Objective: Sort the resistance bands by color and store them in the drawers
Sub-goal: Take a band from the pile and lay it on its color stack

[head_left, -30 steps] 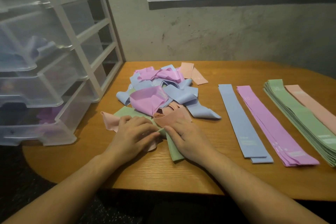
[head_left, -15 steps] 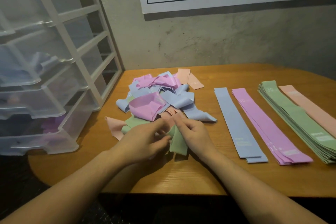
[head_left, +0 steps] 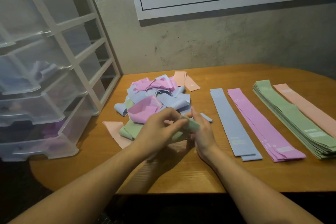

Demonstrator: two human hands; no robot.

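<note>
Lifted off the table now: both hands pinch a green band (bare wood beneath).

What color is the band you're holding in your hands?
Green. The band is pinched between the left hand and right hand, seen in the head view.

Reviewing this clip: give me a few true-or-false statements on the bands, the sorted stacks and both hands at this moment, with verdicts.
1. Both hands hold a green band. True: left hand and right hand have their grip on it.
2. The sorted stacks lie left of the loose pile. False: they lie to its right.
3. The green stack lies between the pink-purple stack and the peach stack. True.
4. The blue stack is the thickest. False: the green stack looks thickest.
5. The drawer unit stands on the right. False: it stands on the left.
</note>
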